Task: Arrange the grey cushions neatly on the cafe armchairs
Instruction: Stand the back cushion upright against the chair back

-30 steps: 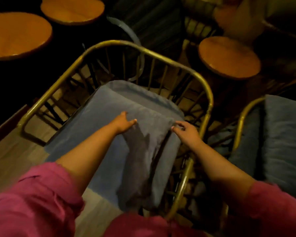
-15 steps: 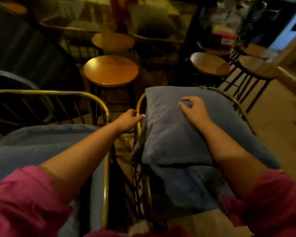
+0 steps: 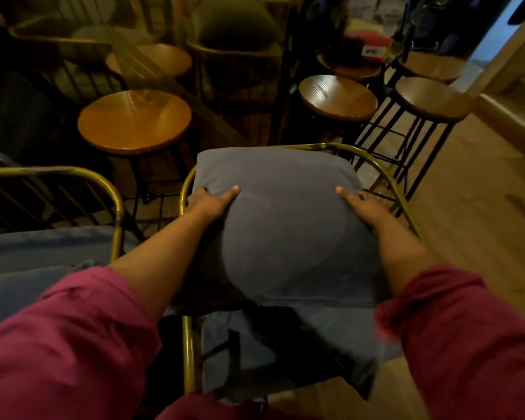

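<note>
Both hands grip a plump grey cushion [image 3: 285, 225] by its sides: the left hand [image 3: 208, 201] at the left edge, the right hand [image 3: 362, 207] at the right edge, thumbs on top. The cushion stands against the back rail of a brass-framed armchair [image 3: 188, 344], above its grey seat pad [image 3: 273, 353].

- A dim room with warm, yellowish light is shown.
- A round wooden stool [image 3: 134, 121] with black metal legs is taken as the landmark.
- Right of it, two more round stools [image 3: 338, 97] [image 3: 433, 98] are seen side by side.
- A pale wooden floor [image 3: 473, 207] is seen further right.
- Beyond it, a bluish, brighter opening [image 3: 497, 31] is visible at the far right.
</note>
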